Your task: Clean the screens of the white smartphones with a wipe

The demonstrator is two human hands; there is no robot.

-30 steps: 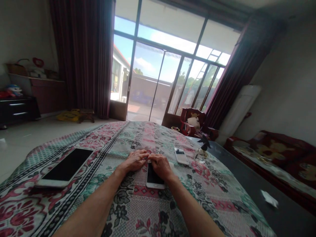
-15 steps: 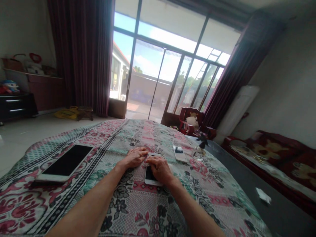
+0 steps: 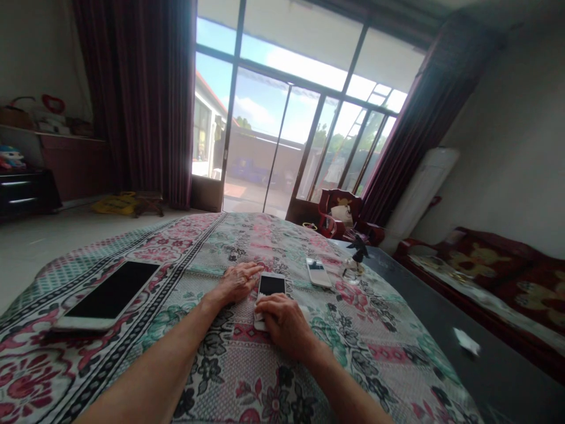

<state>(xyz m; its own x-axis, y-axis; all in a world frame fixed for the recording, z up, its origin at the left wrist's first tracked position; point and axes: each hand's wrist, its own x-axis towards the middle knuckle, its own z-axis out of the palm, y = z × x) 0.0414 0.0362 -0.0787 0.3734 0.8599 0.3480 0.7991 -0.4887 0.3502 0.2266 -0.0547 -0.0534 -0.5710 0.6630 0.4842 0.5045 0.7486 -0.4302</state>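
A white phone (image 3: 271, 285) with a dark screen lies face up on the flowered cloth (image 3: 247, 377) in front of me. My left hand (image 3: 237, 282) lies flat on the cloth at the phone's left edge, fingers stretched out and open. My right hand (image 3: 285, 318) covers the phone's near end with its fingers curled and pressed down. A bit of something white shows at that hand's right edge; I cannot make out what it is.
A second white phone (image 3: 318, 272) lies further right on the cloth. A large tablet (image 3: 108, 294) with a black screen lies at the left. A small dark bird figure (image 3: 356, 254) stands on the dark table (image 3: 441, 330) at the right. Sliding glass doors are behind.
My right hand has slid toward me along the phone, uncovering the far half of its screen. My left hand stayed beside the phone. The view has shifted slightly.
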